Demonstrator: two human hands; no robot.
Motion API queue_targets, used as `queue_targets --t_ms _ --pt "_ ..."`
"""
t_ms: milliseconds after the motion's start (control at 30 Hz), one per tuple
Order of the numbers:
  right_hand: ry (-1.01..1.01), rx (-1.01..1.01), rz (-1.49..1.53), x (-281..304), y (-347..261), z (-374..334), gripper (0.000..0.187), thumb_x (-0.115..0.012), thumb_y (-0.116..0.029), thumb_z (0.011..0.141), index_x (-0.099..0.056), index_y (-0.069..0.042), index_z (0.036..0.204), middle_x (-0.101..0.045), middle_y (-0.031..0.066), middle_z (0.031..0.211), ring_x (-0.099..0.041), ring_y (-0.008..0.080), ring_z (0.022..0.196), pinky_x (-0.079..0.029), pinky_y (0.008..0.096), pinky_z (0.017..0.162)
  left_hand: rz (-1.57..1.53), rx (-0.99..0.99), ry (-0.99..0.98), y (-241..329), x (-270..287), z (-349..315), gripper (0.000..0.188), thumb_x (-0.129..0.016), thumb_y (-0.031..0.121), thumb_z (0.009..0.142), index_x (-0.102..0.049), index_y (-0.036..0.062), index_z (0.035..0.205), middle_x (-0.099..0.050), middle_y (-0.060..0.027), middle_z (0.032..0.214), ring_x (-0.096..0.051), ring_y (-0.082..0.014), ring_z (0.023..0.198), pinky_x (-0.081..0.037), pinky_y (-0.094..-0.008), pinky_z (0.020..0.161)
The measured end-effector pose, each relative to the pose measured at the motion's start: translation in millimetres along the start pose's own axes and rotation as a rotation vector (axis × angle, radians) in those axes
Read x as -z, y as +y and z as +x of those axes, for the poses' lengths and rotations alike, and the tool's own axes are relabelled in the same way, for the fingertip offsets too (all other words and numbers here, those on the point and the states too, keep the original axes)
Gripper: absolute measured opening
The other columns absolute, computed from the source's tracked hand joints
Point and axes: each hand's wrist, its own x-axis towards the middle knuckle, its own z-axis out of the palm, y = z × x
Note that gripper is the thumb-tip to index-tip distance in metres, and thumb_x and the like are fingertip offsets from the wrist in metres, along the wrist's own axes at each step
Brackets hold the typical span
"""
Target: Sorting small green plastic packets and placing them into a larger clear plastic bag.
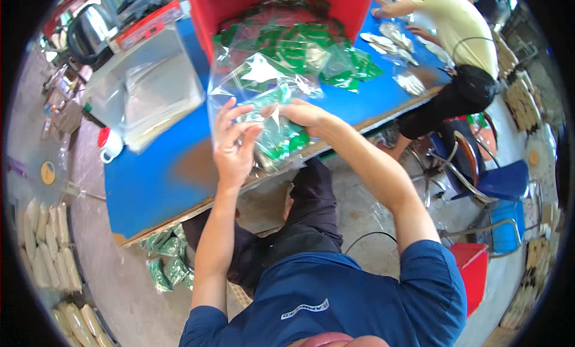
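Between my hands is a large clear plastic bag point(259, 71) with flat green packets point(280, 144) inside its lower part, at the near edge of the blue table. My left hand point(235, 144) is at the bag's left side, its fingers bent and somewhat apart against the film. From the right, my right hand point(302, 115) grips the bag's upper front, fingertips pressed to the plastic and partly hidden by glare. Just beyond the bag, loose green packets in clear film point(305, 44) spill from a red bin point(206, 25) onto the table.
A translucent tub point(150, 86) holding clear sheets and a white mug with a red rim point(110, 144) stand left on the blue table point(144, 191). A co-worker point(455, 29) handles pale gloves point(392, 43) at right. Filled green bags point(171, 269) lie on the floor; blue chairs point(503, 180) stand right.
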Motion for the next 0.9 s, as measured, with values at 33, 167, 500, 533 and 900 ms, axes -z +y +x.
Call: queue_targets --t_ms 33,167,500,533,900 --pt "-0.037 0.071 -0.057 3 4 6 0.043 -0.073 -0.031 0.085 -0.066 -0.002 0.117 -0.069 0.0104 0.109 -0.066 0.0155 0.097 -0.057 0.0323 0.080 0.016 -0.048 -0.025 -4 1 2 0.005 -0.076 0.011 0.084 -0.073 0.0078 0.086 -0.066 -0.0063 0.115 -0.047 -0.0288 0.131 -0.040 -0.0409 0.105" --pt "-0.126 -0.005 -0.212 -3 -1 12 0.041 -0.069 -0.030 0.088 -0.064 -0.006 0.120 -0.068 0.0097 0.108 -0.066 0.0166 0.096 -0.057 0.0331 0.081 -0.132 -0.001 -0.111 -9 7 4 0.005 -0.074 0.010 0.086 -0.072 0.0061 0.086 -0.068 -0.0058 0.111 -0.052 -0.0288 0.127 -0.039 -0.0409 0.105" --pt "0.253 0.355 0.126 -47 -1 8 0.029 -0.073 -0.021 0.085 -0.069 -0.003 0.107 -0.069 0.0048 0.098 -0.064 0.0126 0.083 -0.054 0.0314 0.075 0.363 -0.110 0.283 -9 16 -14 0.006 -0.075 0.014 0.083 -0.073 0.0082 0.083 -0.067 -0.0066 0.114 -0.051 -0.0308 0.125 -0.031 -0.0473 0.111" --pt "0.247 0.449 -0.085 -47 2 9 0.029 -0.073 -0.022 0.086 -0.069 -0.004 0.108 -0.069 0.0035 0.099 -0.063 0.0103 0.084 -0.053 0.0293 0.075 0.365 -0.138 0.215 3 14 -16 0.006 -0.075 0.014 0.083 -0.074 0.0077 0.083 -0.067 -0.0067 0.114 -0.051 -0.0299 0.125 -0.031 -0.0474 0.112" --pt "0.007 0.474 -0.146 -65 13 25 0.028 -0.076 -0.017 0.079 -0.070 -0.003 0.103 -0.071 0.0034 0.094 -0.059 0.0099 0.083 -0.051 0.0301 0.073 0.387 -0.366 -0.070 44 -1 -40 0.012 -0.080 0.013 0.075 -0.068 0.0133 0.081 -0.067 -0.0052 0.105 -0.058 -0.0322 0.116 -0.042 -0.0481 0.104"
